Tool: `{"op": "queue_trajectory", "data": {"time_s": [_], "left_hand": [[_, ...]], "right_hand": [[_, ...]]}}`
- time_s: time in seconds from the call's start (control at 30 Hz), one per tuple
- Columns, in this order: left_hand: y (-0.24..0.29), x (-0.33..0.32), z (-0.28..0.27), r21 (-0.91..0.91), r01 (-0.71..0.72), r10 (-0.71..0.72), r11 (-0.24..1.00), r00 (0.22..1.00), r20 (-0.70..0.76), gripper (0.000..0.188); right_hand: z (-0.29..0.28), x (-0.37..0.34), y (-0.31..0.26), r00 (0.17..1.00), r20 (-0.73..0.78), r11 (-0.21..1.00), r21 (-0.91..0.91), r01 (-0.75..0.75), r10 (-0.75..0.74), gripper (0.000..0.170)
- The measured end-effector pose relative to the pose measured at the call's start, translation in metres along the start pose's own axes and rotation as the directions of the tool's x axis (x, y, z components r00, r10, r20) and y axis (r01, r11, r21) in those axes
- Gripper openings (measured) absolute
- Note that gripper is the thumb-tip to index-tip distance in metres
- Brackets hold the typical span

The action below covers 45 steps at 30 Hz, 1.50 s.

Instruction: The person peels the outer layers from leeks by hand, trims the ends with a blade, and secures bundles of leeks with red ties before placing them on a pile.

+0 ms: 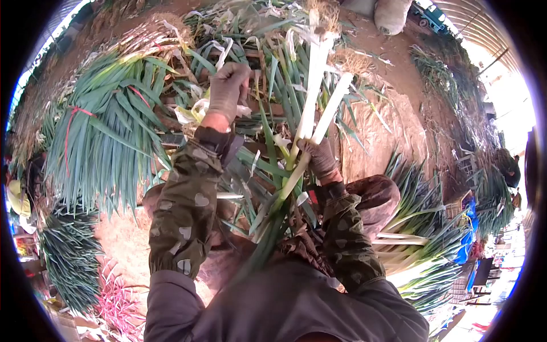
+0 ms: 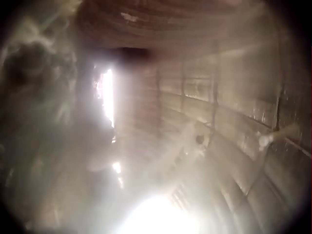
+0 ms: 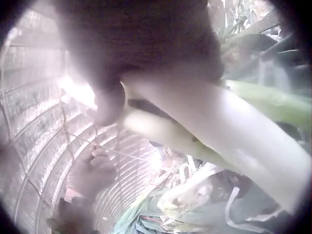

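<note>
Long leeks with white stems and rooty tops slant across the middle of the head view, green leaves trailing towards the lap. My gloved right hand grips them around the lower white part. In the right wrist view, that hand covers part of two crossing stems. To the left of the stems, my gloved left hand is raised above loose leaves, fingers curled, with nothing visible in it. It also shows as a fist in the right wrist view. The left wrist view is hazy.
A large bundle of leeks tied with red bands lies at left. Leaf scraps and peelings cover the ground ahead. More leeks lie at right, beside a brown sheet. Red ties lie at lower left.
</note>
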<state>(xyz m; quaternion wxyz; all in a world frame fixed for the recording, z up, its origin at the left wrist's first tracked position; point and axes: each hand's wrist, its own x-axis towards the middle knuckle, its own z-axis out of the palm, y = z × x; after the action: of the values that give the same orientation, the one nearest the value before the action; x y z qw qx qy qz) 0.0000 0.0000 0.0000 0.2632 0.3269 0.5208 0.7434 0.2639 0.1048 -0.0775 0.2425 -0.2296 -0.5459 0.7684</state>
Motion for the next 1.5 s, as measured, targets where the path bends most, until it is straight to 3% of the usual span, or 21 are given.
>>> {"op": "queue_trajectory", "data": {"time_s": [0.07,0.1,0.27,0.37,0.43,0.47,0.57,0.63,0.67,0.77,0.8,0.83,0.9,1.0,1.13,1.2,1.27,1.4,1.43,1.47,1.5], "left_hand": [[0.026,-0.021,0.022,0.274,0.000,-0.001,0.962,1.000,0.005,0.041],[0.021,-0.013,0.032,0.353,-0.252,0.225,0.901,0.968,0.115,0.045],[-0.005,-0.024,0.060,0.138,0.020,-0.066,0.990,0.937,0.342,0.025],[-0.011,-0.029,0.055,0.100,-0.049,0.033,0.994,0.988,0.154,0.008],[-0.003,-0.030,0.035,-0.112,0.178,-0.196,0.978,0.963,-0.187,0.005],[-0.024,-0.021,-0.003,0.026,0.094,-0.087,0.995,0.975,-0.205,0.004],[-0.081,0.001,-0.088,-0.395,-0.005,-0.198,0.919,0.859,-0.472,0.015],[-0.050,-0.005,-0.088,-0.230,0.143,-0.231,0.963,0.876,-0.423,0.008],[-0.017,-0.014,-0.049,-0.109,0.090,-0.132,0.990,0.865,-0.485,0.024],[0.042,-0.018,0.023,0.281,-0.180,0.210,0.943,0.974,-0.082,0.098],[0.069,-0.022,0.044,0.569,-0.216,0.254,0.794,0.967,0.013,0.106],[0.071,-0.021,0.052,0.844,-0.363,0.460,0.394,0.873,0.161,0.085],[0.100,-0.021,0.071,0.854,-0.245,0.253,0.459,0.957,0.139,0.088],[0.081,0.005,0.062,0.798,-0.317,0.484,0.512,0.874,0.037,0.066],[0.086,0.016,0.039,0.481,-0.224,0.214,0.848,0.974,0.077,0.030],[0.100,0.018,0.032,0.248,-0.103,0.125,0.963,0.990,-0.072,0.021],[0.111,0.021,0.021,0.071,0.019,-0.007,0.997,0.984,-0.179,0.012],[0.097,0.060,-0.030,-0.154,-0.043,-0.010,0.987,0.945,-0.326,0.010],[0.099,0.058,-0.047,0.579,-0.137,0.231,0.804,0.968,-0.093,0.016],[0.100,0.056,-0.065,0.958,-0.241,0.447,0.153,0.882,0.151,0.022],[0.126,0.040,-0.048,0.997,0.001,0.278,0.082,0.960,-0.024,0.027]], "right_hand": [[0.004,0.004,0.005,0.997,-0.006,0.997,0.032,0.076,-0.075,0.041],[0.004,0.013,0.000,0.998,0.006,0.998,0.000,0.062,-0.062,0.041],[-0.003,0.002,0.005,0.999,-0.005,0.993,-0.111,-0.038,0.038,0.039],[-0.008,0.002,0.002,1.000,-0.021,0.997,-0.076,0.012,-0.014,0.035],[-0.005,-0.002,0.002,0.998,-0.054,0.999,-0.027,0.044,-0.046,0.032],[-0.005,-0.004,0.000,0.995,-0.082,0.998,-0.014,0.064,-0.065,0.030],[-0.006,-0.008,-0.006,0.981,-0.105,0.984,-0.082,0.155,-0.164,0.026],[-0.010,-0.003,0.002,0.990,-0.104,0.993,-0.088,0.081,-0.091,0.027],[-0.012,0.000,0.007,0.994,-0.103,0.996,-0.093,0.018,-0.027,0.027],[0.000,0.004,0.010,0.998,-0.050,0.976,-0.216,0.016,-0.027,0.030],[0.006,0.003,0.011,0.998,-0.058,0.968,-0.252,0.010,-0.025,0.030],[0.013,0.001,0.010,0.999,-0.040,0.963,-0.270,-0.004,-0.007,0.030],[0.024,-0.005,0.007,0.999,-0.015,0.951,-0.307,-0.032,0.029,0.030],[0.025,-0.005,0.016,0.999,0.033,0.924,-0.381,0.017,-0.005,0.029],[0.019,-0.013,0.014,0.995,0.094,0.942,-0.332,0.050,-0.020,0.029],[0.017,-0.010,0.009,0.993,0.103,0.928,-0.363,0.084,-0.050,0.030],[0.020,-0.008,0.006,0.994,0.078,0.874,-0.475,0.100,-0.072,0.031],[0.045,-0.004,-0.025,0.995,0.049,0.773,-0.626,0.099,-0.087,0.034],[0.051,-0.004,-0.031,0.996,0.040,0.762,-0.641,0.089,-0.083,0.034],[0.060,-0.007,-0.040,0.986,0.046,0.696,-0.702,0.147,-0.162,0.037],[0.067,-0.009,-0.045,0.984,0.056,0.732,-0.661,0.164,-0.170,0.037]]}}
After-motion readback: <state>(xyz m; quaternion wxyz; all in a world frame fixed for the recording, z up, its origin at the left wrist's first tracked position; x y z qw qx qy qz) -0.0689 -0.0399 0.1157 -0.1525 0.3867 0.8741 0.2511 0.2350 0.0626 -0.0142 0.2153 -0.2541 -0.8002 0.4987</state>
